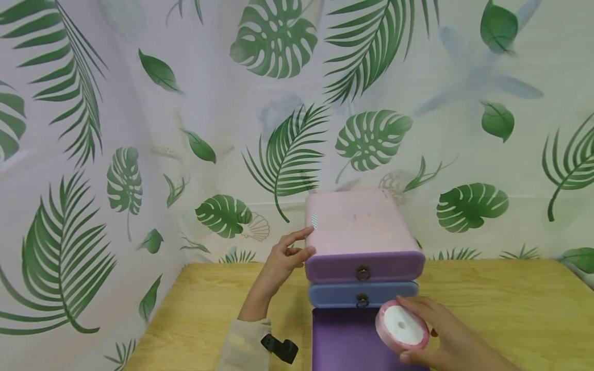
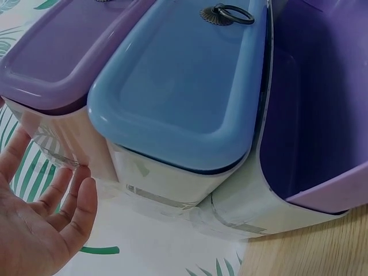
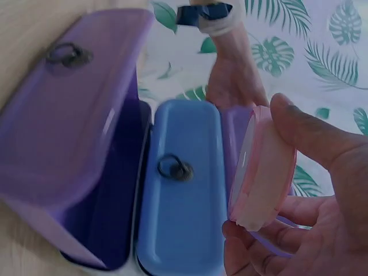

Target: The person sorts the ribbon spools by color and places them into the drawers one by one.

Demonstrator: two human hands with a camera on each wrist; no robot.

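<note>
A roll of pink ribbon [image 1: 402, 325] on a white-faced spool is pinched between the thumb and fingers of my right hand [image 1: 452, 337]. It hovers over the pulled-out bottom drawer [image 1: 343, 335], which is purple inside and shows nothing lying in its visible part. My left hand [image 1: 285, 257] touches the left side of the small pink drawer cabinet [image 1: 357, 219] with its fingertips, fingers loosely bent. Above the pulled-out drawer, the blue middle drawer [image 2: 178, 86] and the purple top drawer [image 2: 75, 54] are closed, each with a ring pull.
The cabinet stands on a wood-grain table [image 1: 510, 304] against a leaf-printed cloth backdrop [image 1: 209, 103]. A black strap [image 1: 280, 348] circles the left wrist over a light sleeve. The bottom drawer juts out toward the near edge of the view.
</note>
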